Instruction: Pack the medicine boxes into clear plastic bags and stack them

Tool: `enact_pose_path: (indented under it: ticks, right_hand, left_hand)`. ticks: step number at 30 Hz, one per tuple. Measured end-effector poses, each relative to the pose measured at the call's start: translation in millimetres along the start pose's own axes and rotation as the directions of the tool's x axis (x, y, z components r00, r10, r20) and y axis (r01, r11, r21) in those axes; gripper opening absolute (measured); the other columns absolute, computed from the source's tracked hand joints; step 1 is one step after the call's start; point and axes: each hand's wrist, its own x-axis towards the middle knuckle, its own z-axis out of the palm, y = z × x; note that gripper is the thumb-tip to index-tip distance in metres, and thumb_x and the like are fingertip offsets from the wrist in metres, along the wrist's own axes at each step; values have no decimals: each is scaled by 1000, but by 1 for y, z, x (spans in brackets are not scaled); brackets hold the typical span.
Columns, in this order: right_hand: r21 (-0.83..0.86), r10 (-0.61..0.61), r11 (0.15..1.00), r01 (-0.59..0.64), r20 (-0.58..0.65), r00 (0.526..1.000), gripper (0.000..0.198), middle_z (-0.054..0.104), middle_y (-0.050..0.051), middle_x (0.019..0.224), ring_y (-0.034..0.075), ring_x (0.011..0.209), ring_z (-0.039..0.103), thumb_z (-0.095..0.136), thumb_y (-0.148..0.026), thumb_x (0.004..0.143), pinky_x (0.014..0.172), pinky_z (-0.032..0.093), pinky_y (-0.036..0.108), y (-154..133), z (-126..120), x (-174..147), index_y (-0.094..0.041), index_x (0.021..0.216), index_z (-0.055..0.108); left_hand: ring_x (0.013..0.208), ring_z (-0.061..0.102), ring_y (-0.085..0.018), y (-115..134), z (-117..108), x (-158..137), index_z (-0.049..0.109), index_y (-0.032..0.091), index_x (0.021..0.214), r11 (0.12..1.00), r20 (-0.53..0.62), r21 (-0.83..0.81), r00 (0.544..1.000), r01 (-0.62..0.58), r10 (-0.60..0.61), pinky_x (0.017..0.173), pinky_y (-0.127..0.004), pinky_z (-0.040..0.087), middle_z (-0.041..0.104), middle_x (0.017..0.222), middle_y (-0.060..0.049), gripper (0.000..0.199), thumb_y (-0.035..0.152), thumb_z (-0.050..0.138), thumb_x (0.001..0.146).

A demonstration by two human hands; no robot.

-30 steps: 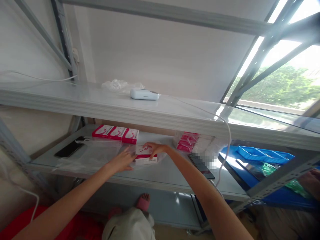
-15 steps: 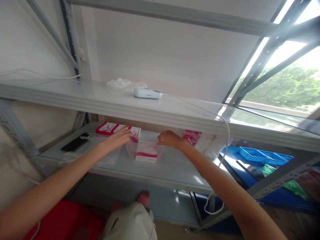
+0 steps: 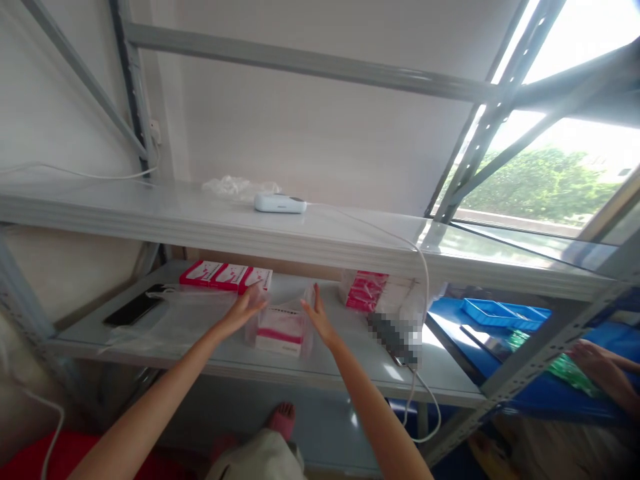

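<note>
Pale wall rose behind the grey shelf at which you worked. Your right hand had its fingers spread beside the clear bag, gripping no box. Your left hand met the other side of that bag, thumb and fingers apart; whether film was pinched there, you could not have told from this view.

Between your hands, inside the bag, the pink-and-white box lay on the shelf. It looked like thin card: probably light, stiff along its edges, easily dented on the broad top. The film seemed soft and slippery, likely to slide over the box or cling to your fingers. Your surest hold was probably on both short ends, low down, through the film, squeezing gently and sparing the corners.

Farther left, three similar boxes stood in a row behind a flattened plastic bag and a black phone-like slab. Bagged pink packs lay to the right.
</note>
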Motion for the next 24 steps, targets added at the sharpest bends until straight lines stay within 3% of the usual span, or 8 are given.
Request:
enact_pose_path:
  ticks: [3, 5, 7, 10, 13, 18, 21, 24]
  right_hand:
    - [-11, -160, 987, 160, 44, 986, 40, 65, 9, 117, 27, 115, 55, 53, -53, 82, 104, 35, 45, -21, 18, 11, -23, 103, 68]
    - [56, -189, 981, 188, 15, 982, 40, 70, 7, 84, 22, 86, 64, 44, -52, 86, 90, 44, 39, -31, 29, 19, -21, 73, 65]
    - [197, -110, 973, 117, -46, 993, 43, 62, 3, 61, 17, 62, 59, 40, -55, 86, 71, 47, 32, -34, 39, 25, -21, 65, 55]
    - [403, 97, 910, -93, 11, 995, 37, 40, -7, 43, 11, 40, 36, 44, -56, 81, 46, 33, 24, -32, 53, 31, -23, 64, 43]
    - [451, 177, 869, -203, 99, 979, 33, 28, -10, 43, 8, 39, 21, 52, -49, 77, 41, 19, 22, -30, 63, 32, -23, 61, 38]
    - [445, 93, 868, -218, 285, 954, 33, 26, -9, 45, 7, 44, 20, 55, -41, 75, 43, 17, 22, -35, 50, 21, -22, 55, 36]
    - [432, -8, 865, -255, 520, 854, 20, 42, -7, 57, 8, 51, 34, 66, -33, 65, 47, 27, 21, -43, 31, 15, -20, 67, 51]
    - [367, -63, 899, -238, 648, 759, 33, 56, -3, 74, 11, 65, 47, 74, -27, 57, 56, 38, 23, -46, 24, 15, -20, 86, 60]
  left_hand:
    - [111, 58, -24, 11, 18, 18, 60, 16, 118, 987, 14, 35, 988, -156, 156, 99, -35, 42, 65, 116, -11, 42, 41, 50, 85]
    - [101, 61, -23, 26, 24, 26, 68, 16, 98, 968, 47, 113, 974, -224, 220, 95, -34, 43, 68, 100, -9, 30, 34, 46, 88]
    - [98, 60, -21, 43, 28, 27, 69, 17, 89, 931, 55, 225, 957, -288, 283, 94, -34, 43, 66, 94, -8, 27, 25, 44, 88]
    - [94, 59, -19, 67, 36, 22, 69, 17, 93, 844, 85, 433, 946, -317, 312, 87, -31, 44, 61, 97, -8, 32, 12, 38, 87]
    - [82, 58, -17, 87, 42, 15, 68, 19, 100, 727, 156, 621, 955, -293, 251, 74, -27, 45, 58, 101, -7, 33, 14, 37, 91]
    - [82, 60, -20, 100, 42, 16, 64, 18, 100, 574, 282, 734, 931, -364, 231, 71, -28, 44, 61, 99, -9, 30, 19, 34, 94]
    - [84, 63, -24, 99, 41, 24, 61, 16, 104, 571, 310, 751, 941, -331, 139, 73, -32, 44, 67, 90, -12, 28, 16, 36, 92]
    - [87, 63, -27, 95, 49, 32, 61, 16, 95, 655, 266, 701, 956, -281, 125, 76, -34, 43, 68, 86, -13, 24, 19, 38, 91]
